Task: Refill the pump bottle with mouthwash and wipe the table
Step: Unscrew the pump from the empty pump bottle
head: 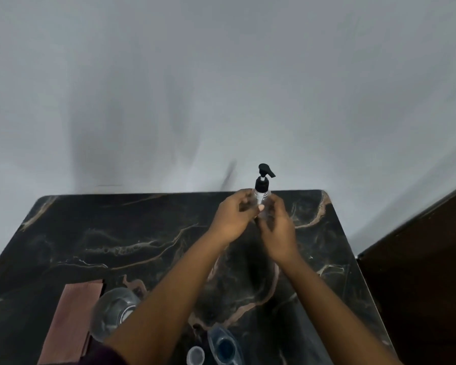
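Near the far edge of the black marble-patterned table (116,233), toward its right corner, a clear plastic pump bottle with a black pump head (262,189) stands upright between 2 hands. Left hand (234,217): fingers curled round the left side of the bottle body, thumb laid across its front. Right hand (275,227): fingers curled against the bottle's right side; whether they close fully on it cannot be told, since motion blur softens them. Pump nozzle: pointing right, above both hands, set against the pale grey wall (221,75) behind the table.

Toward the near edge of the table, left of the forearms, a pink folded cloth (71,320) lies flat, with a clear round container (113,312) just beside it on its right. Nearer the middle of that edge lie a clear mouthwash bottle holding blue liquid (224,346) and a small translucent cap (195,355), close together. A dark brown wooden panel (419,259) stands right of the table.
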